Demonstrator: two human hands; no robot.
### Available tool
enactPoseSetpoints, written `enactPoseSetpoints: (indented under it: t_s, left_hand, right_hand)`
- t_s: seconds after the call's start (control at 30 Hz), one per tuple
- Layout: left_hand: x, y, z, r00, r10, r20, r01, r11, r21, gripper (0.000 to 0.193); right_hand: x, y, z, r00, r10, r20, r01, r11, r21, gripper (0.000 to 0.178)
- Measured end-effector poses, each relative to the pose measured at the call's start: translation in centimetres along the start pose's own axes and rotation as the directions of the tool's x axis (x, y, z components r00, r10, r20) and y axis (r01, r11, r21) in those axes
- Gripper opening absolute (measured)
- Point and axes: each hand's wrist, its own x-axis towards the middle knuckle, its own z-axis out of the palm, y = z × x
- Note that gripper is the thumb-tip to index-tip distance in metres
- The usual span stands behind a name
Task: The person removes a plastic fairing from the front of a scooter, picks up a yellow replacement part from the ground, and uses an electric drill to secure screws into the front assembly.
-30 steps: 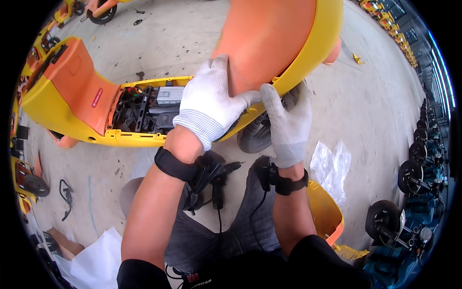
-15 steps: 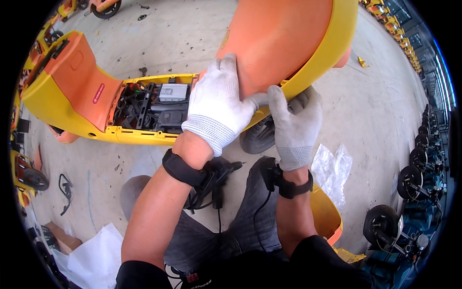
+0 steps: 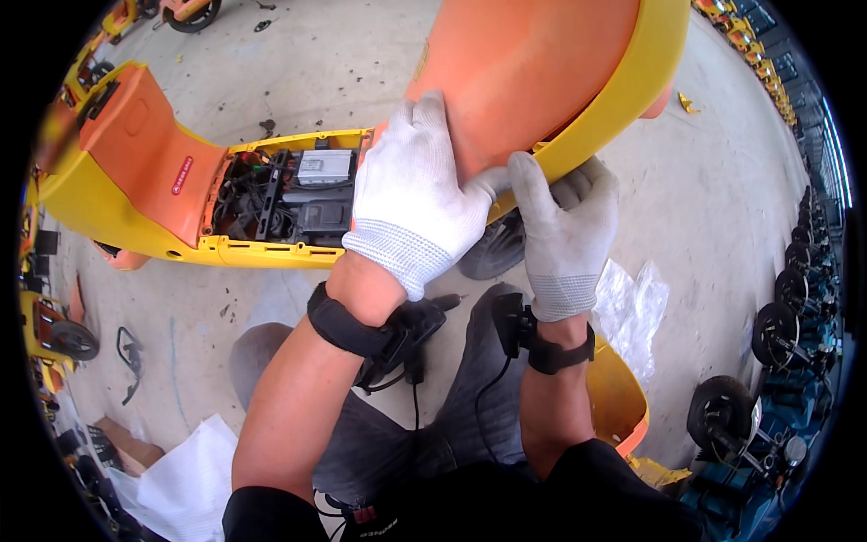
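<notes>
An electric scooter with a yellow body (image 3: 280, 259) and orange panels stands across in front of me. My left hand (image 3: 415, 190), in a white knit glove, lies on the lower end of the big orange front panel (image 3: 515, 72), fingers stretched along it and thumb pointing right. Beside it, my gloved right hand (image 3: 569, 235) pinches the lower edge of the yellow side trim (image 3: 623, 86), thumb on the near side; its other fingertips are partly hidden behind that edge. A narrow dark gap shows between orange panel and trim. Below the hands, a black wheel (image 3: 492, 248) is partly covered.
Left of my hands the floorboard is uncovered, showing wiring and a silver box (image 3: 325, 167). A yellow-orange shell (image 3: 619, 397) and clear plastic wrap (image 3: 632, 316) lie at right. White sheeting (image 3: 190, 479) lies lower left. Teal scooters (image 3: 722, 415) line the right side.
My view has shifted slightly. The right hand's fingers have moved a little to the right along the trim edge; the left hand keeps its place on the orange panel.
</notes>
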Motion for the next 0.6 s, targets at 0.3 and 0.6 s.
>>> enactPoseSetpoints:
  t_s: [0.3, 0.6]
  left_hand:
    - [-0.24, 0.55, 0.40, 0.996, 0.025, -0.086, -0.026, 1.000, -0.007, 0.061]
    - [-0.49, 1.01, 0.51, 0.994, 0.000, -0.107, 0.002, 1.000, 0.017, 0.054]
  right_hand:
    - [0.53, 0.11, -0.32, 0.999, 0.041, 0.008, -0.041, 0.998, -0.044, 0.065]
    - [0.61, -0.08, -0.35, 0.997, 0.078, 0.023, -0.078, 0.997, 0.011, 0.064]
